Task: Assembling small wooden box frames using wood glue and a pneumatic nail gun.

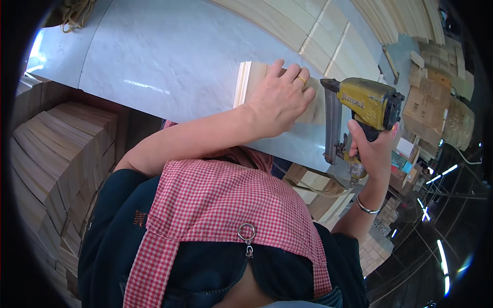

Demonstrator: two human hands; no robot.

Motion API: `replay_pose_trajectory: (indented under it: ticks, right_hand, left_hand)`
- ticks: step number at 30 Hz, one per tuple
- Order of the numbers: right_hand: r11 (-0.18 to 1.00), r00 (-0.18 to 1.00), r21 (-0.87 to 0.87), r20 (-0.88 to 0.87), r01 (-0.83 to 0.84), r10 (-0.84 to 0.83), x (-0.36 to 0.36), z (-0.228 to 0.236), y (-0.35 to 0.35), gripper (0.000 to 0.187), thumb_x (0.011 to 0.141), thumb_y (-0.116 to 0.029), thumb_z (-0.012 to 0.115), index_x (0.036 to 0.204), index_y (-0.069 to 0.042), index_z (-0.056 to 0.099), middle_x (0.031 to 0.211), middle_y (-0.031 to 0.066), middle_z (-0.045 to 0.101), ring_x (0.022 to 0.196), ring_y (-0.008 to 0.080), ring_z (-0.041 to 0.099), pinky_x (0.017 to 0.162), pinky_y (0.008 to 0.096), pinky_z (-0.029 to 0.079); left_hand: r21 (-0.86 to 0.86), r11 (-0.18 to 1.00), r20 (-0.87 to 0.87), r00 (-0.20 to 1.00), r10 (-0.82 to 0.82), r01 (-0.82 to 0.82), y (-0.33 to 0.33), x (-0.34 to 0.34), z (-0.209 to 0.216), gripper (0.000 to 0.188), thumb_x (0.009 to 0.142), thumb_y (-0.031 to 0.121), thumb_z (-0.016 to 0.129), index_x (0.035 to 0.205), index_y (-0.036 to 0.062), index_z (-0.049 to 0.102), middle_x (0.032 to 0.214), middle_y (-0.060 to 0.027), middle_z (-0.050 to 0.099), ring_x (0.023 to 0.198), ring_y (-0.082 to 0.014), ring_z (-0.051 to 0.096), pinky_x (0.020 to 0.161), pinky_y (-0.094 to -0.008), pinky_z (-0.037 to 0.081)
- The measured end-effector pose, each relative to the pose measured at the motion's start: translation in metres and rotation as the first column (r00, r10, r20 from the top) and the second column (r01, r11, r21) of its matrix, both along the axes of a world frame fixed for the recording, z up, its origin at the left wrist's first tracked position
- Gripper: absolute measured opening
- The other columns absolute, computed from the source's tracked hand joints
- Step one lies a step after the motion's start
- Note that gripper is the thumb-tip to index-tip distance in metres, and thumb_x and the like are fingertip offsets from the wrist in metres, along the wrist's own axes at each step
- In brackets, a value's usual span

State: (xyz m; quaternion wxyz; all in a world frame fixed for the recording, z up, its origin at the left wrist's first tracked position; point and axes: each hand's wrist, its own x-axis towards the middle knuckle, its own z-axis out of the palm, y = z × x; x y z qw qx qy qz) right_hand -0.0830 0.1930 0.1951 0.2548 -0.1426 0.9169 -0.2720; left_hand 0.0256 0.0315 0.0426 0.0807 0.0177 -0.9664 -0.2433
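Note:
My left hand [285,97] lies over a pale wooden piece [248,84] with layered edges at its left end. Its fingers bend over the top, one with a ring, and the palm hides much of the wood. In my right hand [374,149] is a yellow and black nail gun [362,97], gripped by its handle. The gun's nose points left, close to the right side of the wooden piece and just beyond my left fingers. Whether the nose touches the wood I cannot tell. A long grey magazine runs down toward me from the nose.
A grey marbled tabletop [154,61] carries rows of pale boards [287,23] at the far side. Stacked wood [56,138] stands below on the left. Cardboard boxes [426,108] are at the right. An air hose [328,193] trails under the table's edge.

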Motion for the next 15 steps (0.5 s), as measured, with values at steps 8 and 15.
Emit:
replay_pose_trajectory:
  ticks: [8, 15]
  right_hand:
    - [0.999, 0.999, -0.046, 0.03, 0.017, -0.016, -0.002, -0.005, 0.003, 0.027, 0.088, -0.017, 0.077, 0.102, 0.002, 0.065, 0.066, 0.002, 0.061, 0.045, 0.0086, 0.051, 0.041, 0.0211, 0.041]
    - [0.98, 0.984, -0.098, -0.012, 0.174, -0.176, 0.018, -0.012, 0.024, 0.028, 0.091, -0.019, 0.074, 0.101, 0.005, 0.063, 0.063, 0.0033, 0.06, 0.045, 0.011, 0.052, 0.045, 0.0219, 0.043]
  left_hand:
    - [0.006, 1.0, -0.065, 0.998, 0.014, -0.013, 0.003, 0.0, -0.005, 0.057, 0.063, 0.034, 0.085, 0.109, 0.0087, 0.062, 0.13, -0.0181, 0.054, 0.122, -0.033, 0.048, 0.114, -0.056, 0.029]
    - [0.157, 0.988, -0.342, 0.939, 0.042, 0.013, 0.028, 0.017, 0.007, 0.044, 0.074, 0.024, 0.079, 0.11, 0.0065, 0.061, 0.132, -0.0159, 0.055, 0.121, -0.0335, 0.051, 0.106, -0.0494, 0.04]
